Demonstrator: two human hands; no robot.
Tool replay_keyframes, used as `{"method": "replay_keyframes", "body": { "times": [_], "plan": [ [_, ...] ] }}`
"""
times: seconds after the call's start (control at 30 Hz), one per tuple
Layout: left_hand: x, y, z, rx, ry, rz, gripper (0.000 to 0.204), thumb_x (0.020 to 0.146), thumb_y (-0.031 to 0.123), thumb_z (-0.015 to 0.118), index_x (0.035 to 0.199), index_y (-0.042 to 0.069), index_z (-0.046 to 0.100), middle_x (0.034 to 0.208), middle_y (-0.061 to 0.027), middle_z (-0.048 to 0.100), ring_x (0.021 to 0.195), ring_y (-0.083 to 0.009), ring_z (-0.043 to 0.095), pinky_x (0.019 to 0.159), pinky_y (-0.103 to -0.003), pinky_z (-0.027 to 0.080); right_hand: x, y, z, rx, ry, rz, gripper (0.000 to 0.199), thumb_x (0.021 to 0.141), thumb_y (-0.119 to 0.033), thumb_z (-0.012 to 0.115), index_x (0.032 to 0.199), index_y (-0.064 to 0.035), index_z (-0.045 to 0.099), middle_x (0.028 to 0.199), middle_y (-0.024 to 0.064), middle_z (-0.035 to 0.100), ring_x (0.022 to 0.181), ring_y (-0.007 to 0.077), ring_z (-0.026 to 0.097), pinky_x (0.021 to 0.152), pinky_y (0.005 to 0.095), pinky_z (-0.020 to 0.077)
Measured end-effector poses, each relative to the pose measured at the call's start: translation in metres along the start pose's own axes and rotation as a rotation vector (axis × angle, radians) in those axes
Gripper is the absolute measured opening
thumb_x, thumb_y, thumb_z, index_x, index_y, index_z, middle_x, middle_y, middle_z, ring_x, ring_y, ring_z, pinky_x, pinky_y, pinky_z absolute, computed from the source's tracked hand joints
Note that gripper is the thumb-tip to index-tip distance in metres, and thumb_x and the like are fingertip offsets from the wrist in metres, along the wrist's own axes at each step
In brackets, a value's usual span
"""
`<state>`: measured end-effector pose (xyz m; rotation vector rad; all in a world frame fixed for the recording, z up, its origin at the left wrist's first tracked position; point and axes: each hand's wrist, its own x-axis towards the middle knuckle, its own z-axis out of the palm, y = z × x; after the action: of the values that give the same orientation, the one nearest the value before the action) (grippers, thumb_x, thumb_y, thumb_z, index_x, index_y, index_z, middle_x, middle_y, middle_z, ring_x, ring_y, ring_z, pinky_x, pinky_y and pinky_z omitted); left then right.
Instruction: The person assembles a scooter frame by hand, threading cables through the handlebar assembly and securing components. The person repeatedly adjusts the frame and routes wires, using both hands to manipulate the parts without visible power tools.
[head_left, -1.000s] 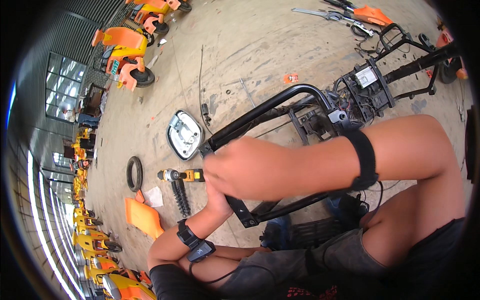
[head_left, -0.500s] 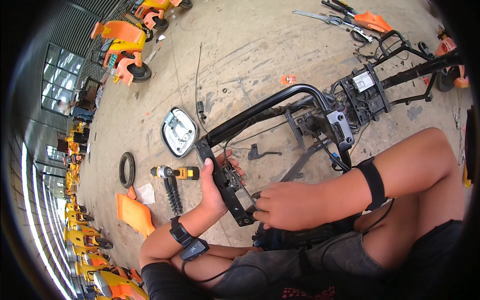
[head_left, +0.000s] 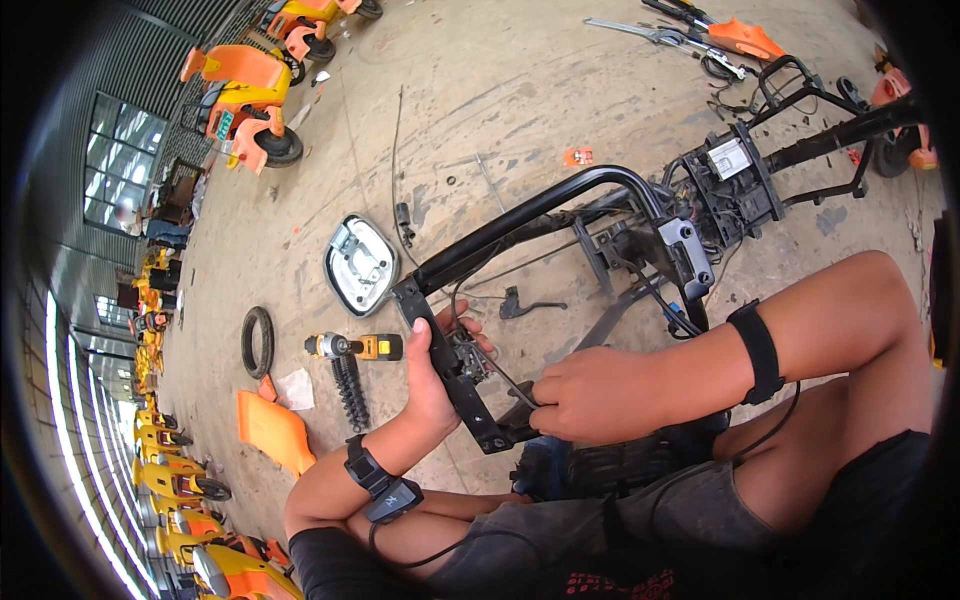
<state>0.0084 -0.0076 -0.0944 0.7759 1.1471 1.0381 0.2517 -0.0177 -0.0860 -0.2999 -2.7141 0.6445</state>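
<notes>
A black scooter frame (head_left: pixel 540 205) stretches from in front of me toward the right. My left hand (head_left: pixel 432 375) is closed around the flat black cross bracket (head_left: pixel 452 382) at its near end, thumb on the outer face and fingers behind. A small metal latch mechanism (head_left: pixel 470 358) sits on the inner side of that bracket. Slanting from the latch is a thin cable-like strand (head_left: pixel 508 378), whose far end is pinched in my right hand (head_left: pixel 575 393). My right fingertips are partly hidden by the hand itself.
A cordless power tool (head_left: pixel 365 347), a shock absorber (head_left: pixel 350 393), a tyre (head_left: pixel 257 342), an orange panel (head_left: pixel 273 430) and a white-lined shell (head_left: pixel 360 265) lie on the floor to the left. A brake lever (head_left: pixel 530 303) lies beyond the bracket. Yellow scooters (head_left: pixel 245 100) line the left.
My right hand has moved slightly right, away from the bracket, and more of the thin strand shows. My left hand keeps its hold on the bracket.
</notes>
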Motion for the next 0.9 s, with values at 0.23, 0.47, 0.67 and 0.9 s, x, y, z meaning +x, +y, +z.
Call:
{"method": "replay_keyframes", "body": {
  "times": [0.23, 0.47, 0.67, 0.9],
  "plan": [
    [-0.001, 0.0, 0.001, 0.005, 0.006, -0.002, 0.079, 0.096, 0.066, 0.038, 0.137, -0.001, 0.048, 0.104, -0.0089, 0.06, 0.09, -0.0226, 0.063, 0.075, -0.037, 0.054, -0.005, 0.001, -0.009, 0.08, 0.014, 0.108, 0.036, 0.079, -0.014, 0.067, 0.114, -0.0053, 0.061, 0.087, 0.0112, 0.062, 0.086, 0.0318, 0.066, 0.069, 0.0404, 0.0548],
    [-0.003, 0.003, 0.004, -0.007, 0.008, -0.012, 0.081, 0.095, 0.067, 0.042, 0.138, -0.001, 0.047, 0.104, -0.0087, 0.059, 0.09, -0.0219, 0.063, 0.074, -0.035, 0.054, -0.003, 0.009, -0.027, 0.288, 0.217, 0.285, 0.024, 0.087, -0.013, 0.06, 0.107, -0.0014, 0.061, 0.088, 0.0195, 0.068, 0.084, 0.0387, 0.067, 0.072, 0.0476, 0.0533],
    [-0.005, 0.007, 0.007, 0.017, 0.028, -0.021, 0.077, 0.095, 0.065, 0.042, 0.137, 0.001, 0.048, 0.104, -0.0082, 0.059, 0.09, -0.0211, 0.063, 0.074, -0.036, 0.055, 0.029, 0.011, -0.062, 0.604, 0.438, 0.384, 0.02, 0.091, -0.016, 0.059, 0.096, 0.0021, 0.065, 0.079, 0.0229, 0.068, 0.078, 0.0405, 0.067, 0.069, 0.0472, 0.0524],
    [-0.002, 0.002, 0.0, -0.032, -0.022, -0.009, 0.065, 0.098, 0.063, 0.039, 0.121, 0.004, 0.053, 0.104, -0.0094, 0.06, 0.088, -0.0215, 0.062, 0.073, -0.037, 0.055, 0.06, 0.027, -0.071, 0.668, 0.612, 0.403, 0.029, 0.096, -0.021, 0.055, 0.091, 0.0054, 0.064, 0.073, 0.0251, 0.066, 0.073, 0.0431, 0.067, 0.068, 0.0477, 0.0527]
  ]
}}
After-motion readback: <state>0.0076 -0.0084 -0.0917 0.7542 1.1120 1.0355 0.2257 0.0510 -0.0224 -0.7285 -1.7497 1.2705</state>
